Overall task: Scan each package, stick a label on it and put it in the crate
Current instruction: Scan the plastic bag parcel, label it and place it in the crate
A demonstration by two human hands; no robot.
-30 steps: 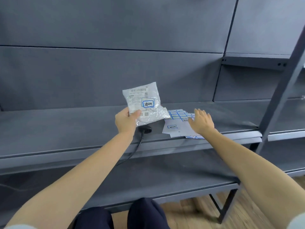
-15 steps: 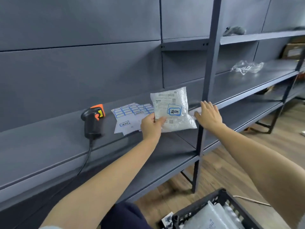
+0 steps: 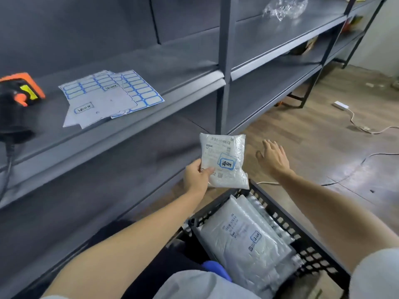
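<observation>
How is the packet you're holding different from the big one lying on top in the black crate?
The held packet looks smaller and squarish; the crate packet is longer and wider. The held packet is upright in the air above the crate, pinched at its edge by the left hand; the crate packet lies flat inside. The held packet looks clear and bubbly, the crate packet smoother and greyer. Both carry a blue-bordered label and printed text.

The left hand (image 3: 195, 176), pinching the white plastic package with a blue-bordered label (image 3: 223, 161), has carried it down from beside the sticker sheets at shelf height to just above the far rim of the black perforated plastic crate (image 3: 278, 214); the right hand (image 3: 272, 157), fingers spread, has dropped alongside it. The view has swung right and downward, bringing most of the crate into sight.
</observation>
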